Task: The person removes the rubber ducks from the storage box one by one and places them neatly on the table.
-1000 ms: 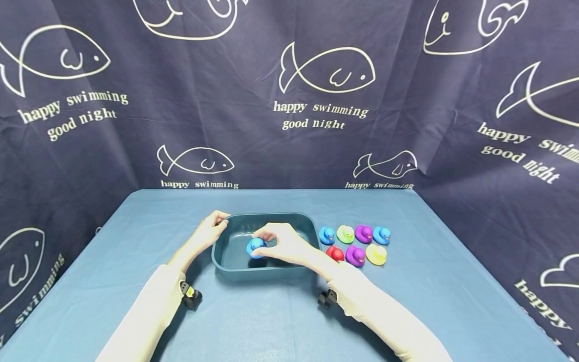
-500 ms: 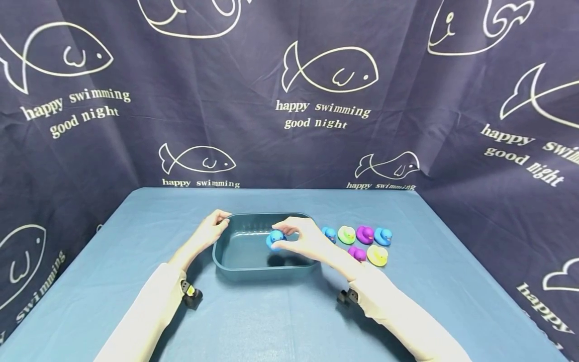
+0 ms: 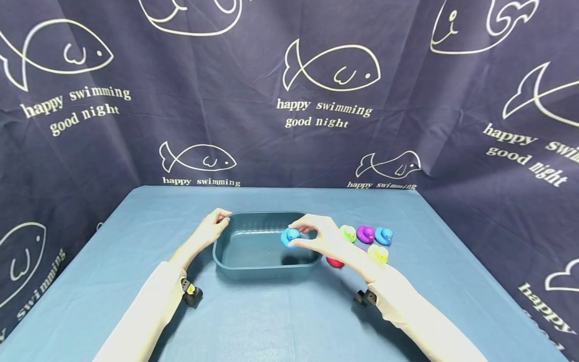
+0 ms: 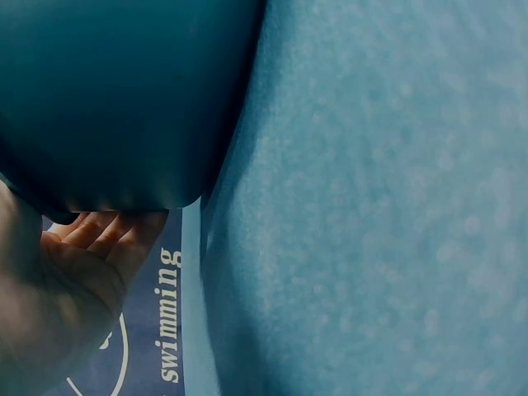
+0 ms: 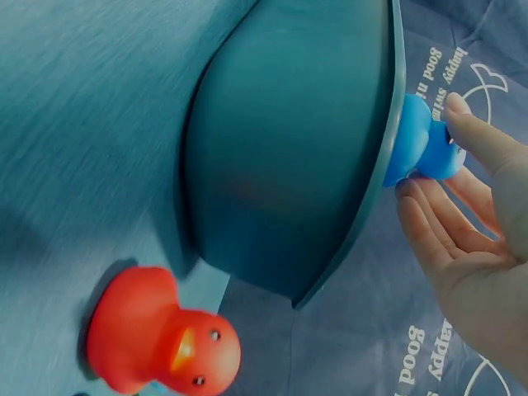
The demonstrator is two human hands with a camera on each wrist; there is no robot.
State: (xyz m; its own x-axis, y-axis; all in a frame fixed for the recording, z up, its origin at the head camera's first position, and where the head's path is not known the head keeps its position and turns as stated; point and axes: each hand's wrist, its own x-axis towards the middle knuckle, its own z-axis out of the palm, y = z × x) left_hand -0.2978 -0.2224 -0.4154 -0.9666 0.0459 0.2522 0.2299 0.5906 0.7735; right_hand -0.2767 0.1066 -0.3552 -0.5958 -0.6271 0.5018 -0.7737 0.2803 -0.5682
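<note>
My right hand pinches a blue rubber duck between thumb and fingers, over the right part of a dark teal basin. In the right wrist view the blue duck shows just beyond the basin's rim, thumb on its head side and fingertips against its other side. At the basin's back left corner my left hand grips the rim. The left wrist view shows the left hand's fingers tucked beneath that rim, beside the basin wall.
Right of the basin stand a red duck, a light green duck, a purple duck, another blue duck and a yellow duck. My right arm hides others. A navy curtain printed with fish hangs behind the blue table.
My right hand has moved to the right with the blue duck, from the middle of the basin to its right part. The left hand keeps its place on the rim.
</note>
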